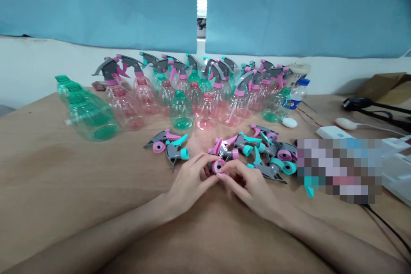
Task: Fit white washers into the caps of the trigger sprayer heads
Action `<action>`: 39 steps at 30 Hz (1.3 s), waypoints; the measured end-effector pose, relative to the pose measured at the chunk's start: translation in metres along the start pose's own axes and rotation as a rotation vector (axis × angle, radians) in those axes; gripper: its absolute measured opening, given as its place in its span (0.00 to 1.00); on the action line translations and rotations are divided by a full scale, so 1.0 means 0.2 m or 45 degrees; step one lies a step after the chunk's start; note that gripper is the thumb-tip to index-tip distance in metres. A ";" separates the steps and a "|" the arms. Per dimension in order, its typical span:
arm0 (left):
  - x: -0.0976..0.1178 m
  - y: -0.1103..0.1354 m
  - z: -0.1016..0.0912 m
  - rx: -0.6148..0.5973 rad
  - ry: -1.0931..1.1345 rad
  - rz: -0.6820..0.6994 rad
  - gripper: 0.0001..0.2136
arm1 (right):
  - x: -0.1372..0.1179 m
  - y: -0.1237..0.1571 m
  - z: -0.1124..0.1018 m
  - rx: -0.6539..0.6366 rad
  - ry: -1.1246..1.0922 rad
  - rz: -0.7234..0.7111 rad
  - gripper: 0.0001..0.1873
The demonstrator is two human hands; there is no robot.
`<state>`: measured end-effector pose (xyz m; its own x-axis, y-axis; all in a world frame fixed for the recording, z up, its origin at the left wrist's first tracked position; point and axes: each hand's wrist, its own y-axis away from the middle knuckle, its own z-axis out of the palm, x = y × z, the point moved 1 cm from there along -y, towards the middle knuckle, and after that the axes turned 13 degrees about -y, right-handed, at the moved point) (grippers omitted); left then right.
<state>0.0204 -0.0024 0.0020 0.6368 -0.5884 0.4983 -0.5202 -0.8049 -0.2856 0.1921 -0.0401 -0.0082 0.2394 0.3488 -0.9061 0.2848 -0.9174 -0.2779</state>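
My left hand (189, 180) and my right hand (248, 184) meet at the middle of the brown table (48, 171). Together they pinch a grey spray head with a pink cap (216, 165), the pink ring facing me. Fingers of both hands curl round it. Just behind lie several loose spray heads (263, 152) in grey, pink and teal, and two more (168, 143) to the left. Farther back stand several pink and green plastic bottles (192, 98), many with trigger heads fitted.
Green capped bottles (86, 111) lie on their sides at the left. A water bottle (297, 94), a white mouse-like object (289, 122), white boxes (398, 167), black cables (382, 222) and a blurred patch sit at the right. A blue curtain hangs behind.
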 end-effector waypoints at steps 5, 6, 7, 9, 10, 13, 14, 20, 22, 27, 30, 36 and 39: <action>0.01 0.00 0.00 0.001 -0.003 0.015 0.10 | -0.01 0.00 -0.01 0.013 0.141 -0.014 0.08; 0.00 0.00 0.00 0.002 0.001 0.025 0.10 | -0.01 0.00 -0.01 0.013 0.175 -0.026 0.09; 0.00 0.00 0.00 0.004 0.004 0.036 0.10 | -0.01 0.00 -0.01 0.009 0.207 -0.037 0.10; 0.00 0.00 0.00 0.007 0.008 0.052 0.11 | -0.02 0.00 -0.01 -0.002 0.258 -0.055 0.11; 0.00 0.01 0.00 0.003 0.012 0.051 0.11 | -0.02 0.00 -0.01 -0.008 0.281 -0.061 0.11; 0.00 0.00 -0.01 -0.010 0.030 0.027 0.11 | -0.03 0.01 -0.01 0.001 0.349 -0.079 0.13; 0.00 0.00 -0.01 -0.011 0.036 0.019 0.11 | -0.03 0.01 -0.01 0.004 0.368 -0.089 0.14; 0.00 0.00 -0.01 0.000 0.051 0.002 0.09 | -0.02 0.02 0.00 0.050 0.467 -0.170 0.17; -0.01 0.00 0.00 0.001 0.052 0.003 0.09 | -0.02 0.02 0.00 0.067 0.490 -0.191 0.17; -0.01 0.00 0.00 -0.002 0.069 0.010 0.11 | -0.02 0.02 -0.01 0.120 0.536 -0.253 0.16; -0.01 0.00 -0.01 -0.035 0.104 -0.006 0.12 | -0.03 0.02 -0.01 0.147 0.550 -0.263 0.15; -0.01 -0.01 -0.01 -0.004 0.143 -0.053 0.11 | -0.02 0.03 0.01 0.058 0.405 -0.184 0.17; -0.02 -0.01 -0.01 0.015 0.156 -0.045 0.12 | -0.01 0.03 0.01 0.035 0.357 -0.137 0.17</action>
<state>0.0189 0.0021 0.0021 0.5802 -0.5462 0.6042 -0.4915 -0.8263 -0.2750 0.1910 -0.0466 -0.0086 0.4570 0.4798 -0.7489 0.2980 -0.8760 -0.3794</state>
